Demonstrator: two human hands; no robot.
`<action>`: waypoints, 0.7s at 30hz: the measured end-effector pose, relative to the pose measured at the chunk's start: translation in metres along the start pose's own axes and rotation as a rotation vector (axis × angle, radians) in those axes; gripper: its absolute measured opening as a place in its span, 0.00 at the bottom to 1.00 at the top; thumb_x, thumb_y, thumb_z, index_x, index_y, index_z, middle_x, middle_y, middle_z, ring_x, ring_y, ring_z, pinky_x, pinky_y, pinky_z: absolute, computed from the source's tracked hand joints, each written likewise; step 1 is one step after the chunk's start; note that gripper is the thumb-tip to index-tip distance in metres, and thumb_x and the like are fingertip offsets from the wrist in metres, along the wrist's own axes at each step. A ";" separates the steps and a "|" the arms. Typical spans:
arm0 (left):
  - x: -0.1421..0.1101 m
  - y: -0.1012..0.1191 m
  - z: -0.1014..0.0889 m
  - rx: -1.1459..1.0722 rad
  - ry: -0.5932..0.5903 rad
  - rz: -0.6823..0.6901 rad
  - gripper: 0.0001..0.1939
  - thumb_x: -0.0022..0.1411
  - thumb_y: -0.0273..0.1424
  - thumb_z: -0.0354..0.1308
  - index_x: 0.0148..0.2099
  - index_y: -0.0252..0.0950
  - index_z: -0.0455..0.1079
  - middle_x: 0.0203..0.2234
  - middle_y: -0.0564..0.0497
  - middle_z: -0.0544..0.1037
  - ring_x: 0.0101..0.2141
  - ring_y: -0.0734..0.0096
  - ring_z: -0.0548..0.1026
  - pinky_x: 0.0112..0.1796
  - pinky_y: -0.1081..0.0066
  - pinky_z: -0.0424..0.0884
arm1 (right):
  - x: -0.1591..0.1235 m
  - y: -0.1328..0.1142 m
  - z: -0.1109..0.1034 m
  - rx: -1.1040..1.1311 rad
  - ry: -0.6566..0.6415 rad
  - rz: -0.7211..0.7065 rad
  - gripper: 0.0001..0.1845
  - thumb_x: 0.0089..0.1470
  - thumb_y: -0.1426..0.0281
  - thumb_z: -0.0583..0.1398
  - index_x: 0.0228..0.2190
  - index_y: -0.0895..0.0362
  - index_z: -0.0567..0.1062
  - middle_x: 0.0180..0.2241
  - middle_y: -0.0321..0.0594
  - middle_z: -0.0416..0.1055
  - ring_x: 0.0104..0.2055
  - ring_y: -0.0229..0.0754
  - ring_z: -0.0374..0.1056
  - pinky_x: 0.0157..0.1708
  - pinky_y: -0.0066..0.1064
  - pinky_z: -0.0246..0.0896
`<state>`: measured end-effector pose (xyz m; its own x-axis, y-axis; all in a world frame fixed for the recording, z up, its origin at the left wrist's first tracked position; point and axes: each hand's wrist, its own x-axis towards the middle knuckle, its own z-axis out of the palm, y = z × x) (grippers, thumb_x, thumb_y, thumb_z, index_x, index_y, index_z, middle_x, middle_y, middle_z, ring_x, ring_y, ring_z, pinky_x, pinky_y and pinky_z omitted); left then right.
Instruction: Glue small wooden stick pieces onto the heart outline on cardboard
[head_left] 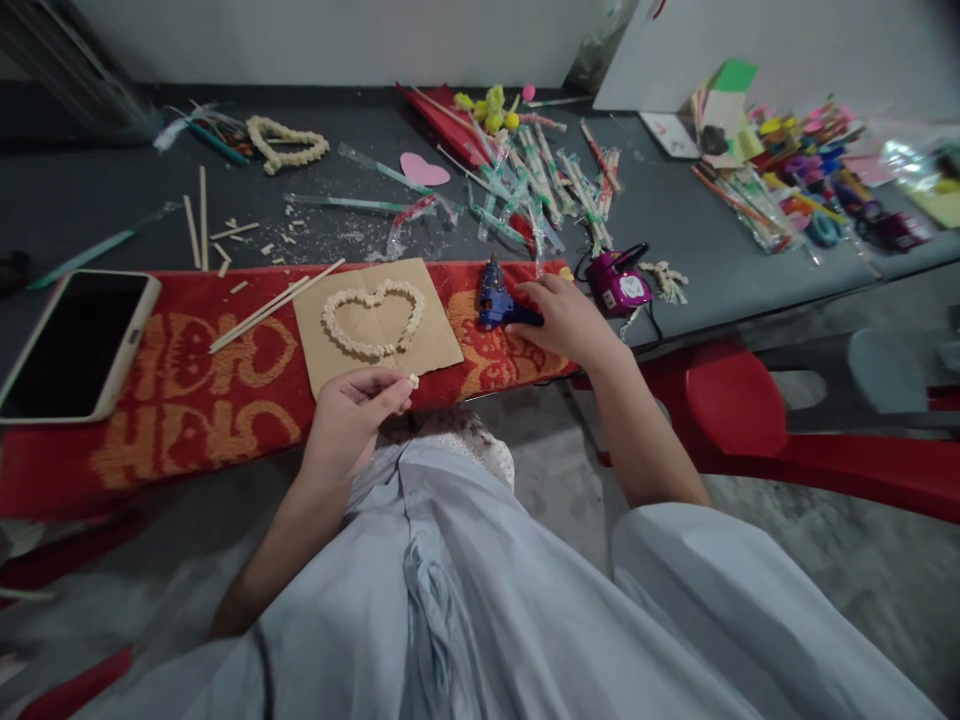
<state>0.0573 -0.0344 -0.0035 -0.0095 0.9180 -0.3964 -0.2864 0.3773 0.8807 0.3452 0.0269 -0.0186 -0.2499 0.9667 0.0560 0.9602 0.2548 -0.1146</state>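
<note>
My left hand (358,412) is closed in a pinch on a small cream-coloured piece (413,381), just below a brown paper sheet (439,340). A heart outline (347,342) made of small cream pieces lies on that sheet. To its right, a blue glue gun (493,300) lies on the red towel (187,385). The fingers of my right hand (559,318) are bent around its handle, palm down. Two thin wooden sticks (274,306) lie across the sheet's left edge and the towel.
A phone (75,345) lies at the left. Behind are a second heart-shaped frame (285,145), short stick bits, a pink paper heart (424,169) and several wrapped sticks (540,170). A purple device (619,285) sits right of my hand. A red chair (735,400) stands beside the table.
</note>
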 end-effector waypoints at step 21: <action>0.006 0.000 -0.001 -0.099 -0.029 0.002 0.12 0.36 0.30 0.71 0.21 0.34 0.70 0.14 0.56 0.69 0.19 0.80 0.67 0.23 0.79 0.63 | -0.002 0.004 -0.006 1.020 0.272 0.338 0.27 0.46 0.43 0.66 0.24 0.52 0.66 0.18 0.30 0.62 0.19 0.35 0.58 0.18 0.30 0.56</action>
<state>0.0562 -0.0290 -0.0063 0.0169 0.9226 -0.3855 -0.3793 0.3626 0.8513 0.3505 0.0259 -0.0138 0.1613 0.9845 0.0690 0.3888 0.0008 -0.9213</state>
